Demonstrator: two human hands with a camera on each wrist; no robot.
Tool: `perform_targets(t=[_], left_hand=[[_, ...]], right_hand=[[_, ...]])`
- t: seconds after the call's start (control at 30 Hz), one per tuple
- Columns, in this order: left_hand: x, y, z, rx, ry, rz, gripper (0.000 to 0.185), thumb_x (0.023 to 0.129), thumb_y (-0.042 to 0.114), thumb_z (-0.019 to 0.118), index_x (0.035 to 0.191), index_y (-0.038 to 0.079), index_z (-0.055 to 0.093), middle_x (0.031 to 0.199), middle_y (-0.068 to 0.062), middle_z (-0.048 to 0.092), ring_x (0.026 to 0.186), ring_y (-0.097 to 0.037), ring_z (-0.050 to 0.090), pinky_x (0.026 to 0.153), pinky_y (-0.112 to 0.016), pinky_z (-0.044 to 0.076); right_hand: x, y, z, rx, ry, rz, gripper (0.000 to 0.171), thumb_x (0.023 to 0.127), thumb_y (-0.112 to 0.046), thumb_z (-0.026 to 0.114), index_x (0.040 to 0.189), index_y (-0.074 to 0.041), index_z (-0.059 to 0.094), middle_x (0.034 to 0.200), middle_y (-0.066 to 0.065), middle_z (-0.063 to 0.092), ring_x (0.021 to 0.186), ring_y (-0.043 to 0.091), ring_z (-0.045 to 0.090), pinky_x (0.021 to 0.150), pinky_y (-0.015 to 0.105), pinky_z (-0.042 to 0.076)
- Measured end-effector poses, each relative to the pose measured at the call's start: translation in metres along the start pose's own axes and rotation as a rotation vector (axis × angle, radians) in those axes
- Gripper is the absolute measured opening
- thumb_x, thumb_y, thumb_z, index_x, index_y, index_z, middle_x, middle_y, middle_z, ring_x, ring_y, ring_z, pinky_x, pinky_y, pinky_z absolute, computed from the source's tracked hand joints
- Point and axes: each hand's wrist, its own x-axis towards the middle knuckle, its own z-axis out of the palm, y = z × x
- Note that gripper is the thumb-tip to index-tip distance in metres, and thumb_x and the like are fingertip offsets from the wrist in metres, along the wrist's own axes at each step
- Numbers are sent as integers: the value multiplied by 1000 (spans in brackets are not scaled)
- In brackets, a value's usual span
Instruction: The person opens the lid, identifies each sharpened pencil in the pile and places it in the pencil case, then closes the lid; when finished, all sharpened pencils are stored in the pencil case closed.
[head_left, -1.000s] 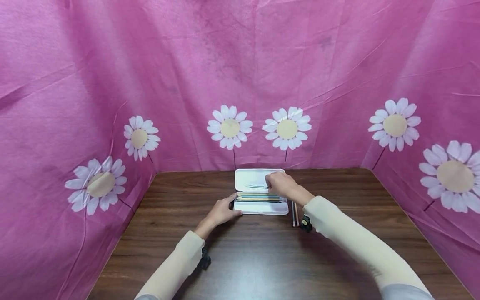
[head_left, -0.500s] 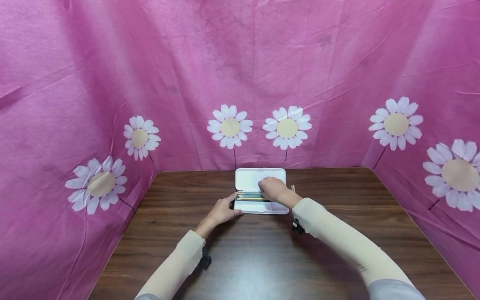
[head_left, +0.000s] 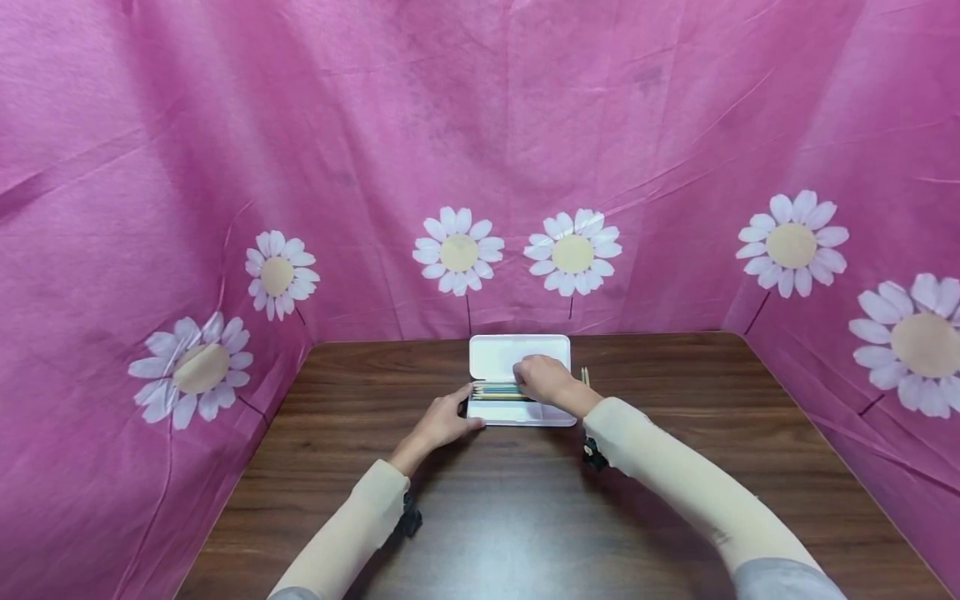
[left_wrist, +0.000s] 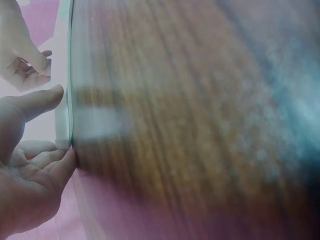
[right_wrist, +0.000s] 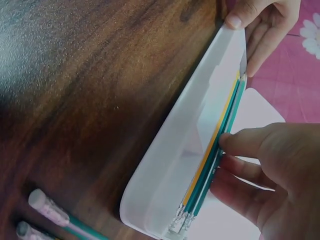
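On the brown wooden table, a white pencil case lies open near the far edge, its lid flat behind the tray, and a row of pencils already sits inside, so the packing looks well along. The left hand steadies the case's left end with straight fingers, while the right hand rests its fingertips on the packed pencils, gripping nothing as far as I can tell. Two loose pencils remain on the table beside the case.
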Motion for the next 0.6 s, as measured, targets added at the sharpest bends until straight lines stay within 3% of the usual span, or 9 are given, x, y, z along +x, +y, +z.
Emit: perform_targets(t=[0.1, 0.37, 0.6], left_hand=[[3, -3, 3, 3, -4, -11, 89, 88, 43, 85, 161, 10, 48, 153, -20, 60, 137, -39, 62, 114, -52, 51], [-2, 7, -4, -15, -26, -26, 88, 90, 44, 84, 161, 9, 47, 153, -22, 59, 138, -39, 60, 115, -52, 51], [4, -5, 4, -30, -33, -60, 88, 89, 39, 85, 163, 12, 44, 156, -18, 57, 143, -35, 57, 120, -51, 47]], right_hand=[[1, -1, 3, 4, 15, 3, 17, 89, -3, 77, 78, -12, 67, 76, 2, 63, 73, 20, 62, 67, 37, 57], [1, -2, 5, -11, 40, 35, 16, 91, -3, 75, 80, -10, 67, 77, 5, 65, 74, 24, 65, 67, 40, 59], [4, 4, 2, 74, 12, 39, 16, 90, 2, 74, 81, -10, 68, 80, 3, 66, 75, 19, 60, 72, 39, 57]])
